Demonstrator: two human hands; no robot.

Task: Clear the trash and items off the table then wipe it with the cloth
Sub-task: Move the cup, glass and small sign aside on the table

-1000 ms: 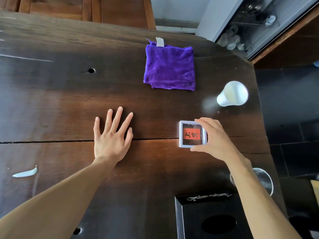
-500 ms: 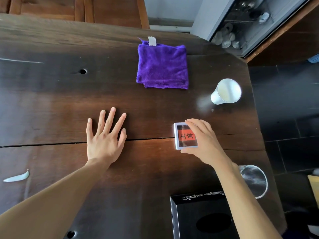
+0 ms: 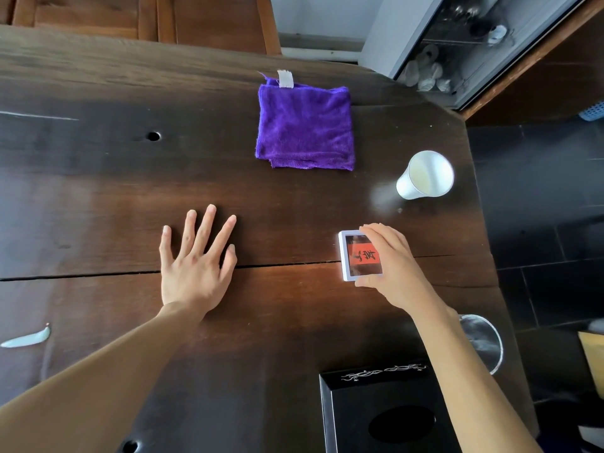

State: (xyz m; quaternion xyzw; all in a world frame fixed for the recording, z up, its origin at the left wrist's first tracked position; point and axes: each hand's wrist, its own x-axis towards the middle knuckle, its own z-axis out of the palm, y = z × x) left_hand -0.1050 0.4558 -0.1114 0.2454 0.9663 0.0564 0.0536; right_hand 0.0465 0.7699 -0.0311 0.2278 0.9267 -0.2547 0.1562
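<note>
A small white-framed box with a red label (image 3: 356, 256) sits on the dark wooden table (image 3: 98, 191), right of centre. My right hand (image 3: 392, 263) is closed around its right side, thumb at the near edge and fingers over the far edge. My left hand (image 3: 196, 259) lies flat on the table with fingers spread, holding nothing. A folded purple cloth (image 3: 305, 125) with a white tag lies farther back. A white paper cup (image 3: 425, 174) lies tipped near the right edge. A pale scrap (image 3: 27, 338) lies at the near left.
A black tissue box (image 3: 385, 410) stands at the near right of the table. Beside the right edge, lower down, is a round bin with a metal rim (image 3: 483, 341). A glass-fronted cabinet (image 3: 457, 53) is at the back right. The floor is dark tile.
My right hand has closed further over the small box, covering more of its red label. My left hand stays flat on the table. The camera view shifted slightly.
</note>
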